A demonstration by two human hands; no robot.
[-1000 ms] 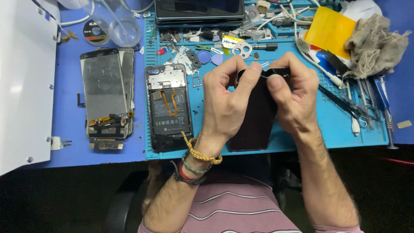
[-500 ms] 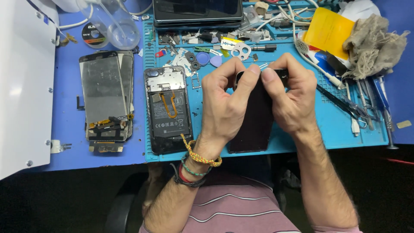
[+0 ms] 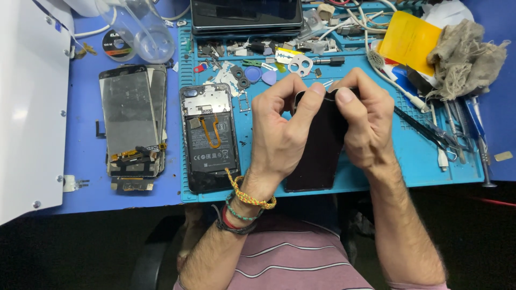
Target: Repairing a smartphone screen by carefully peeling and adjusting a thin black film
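Teal repair mat (image 3: 419, 161) on blue desk (image 3: 80, 188), hands pinching black phone panel (image 3: 317, 156)

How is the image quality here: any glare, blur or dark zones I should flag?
Head view: evenly lit and sharp over the blue mat; both hands crisp, no motion blur; the black panel they pinch shows little surface detail; mild glare on the clear plastic container; below the table edge falls into near-black.
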